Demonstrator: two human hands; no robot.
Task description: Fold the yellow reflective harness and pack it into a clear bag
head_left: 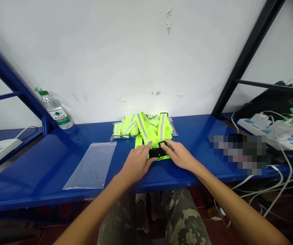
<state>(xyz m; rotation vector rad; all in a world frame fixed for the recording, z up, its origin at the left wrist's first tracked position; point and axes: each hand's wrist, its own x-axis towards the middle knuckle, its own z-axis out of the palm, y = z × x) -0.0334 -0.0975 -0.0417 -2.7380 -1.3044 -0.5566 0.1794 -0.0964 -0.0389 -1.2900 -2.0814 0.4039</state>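
A neon-yellow reflective harness (164, 131) with silver stripes lies on the blue table, its straps looped upward. At its front edge sits a black buckle (157, 152). My left hand (138, 159) grips the buckle's left end, thumb below and fingers above. On the buckle's right end, my right hand (178, 153) is closed round the black strap fitting. Behind the harness are bagged yellow reflective straps (126, 127) in clear plastic. A flat clear zip bag (91, 166) lies on the table to the left of my left hand.
A water bottle (57, 110) with a green cap leans by the wall at the left. Power strips (276, 132) and white cables (280, 177) crowd the right side. Blue and black frame posts (240, 64) flank the table, and a white wall stands behind.
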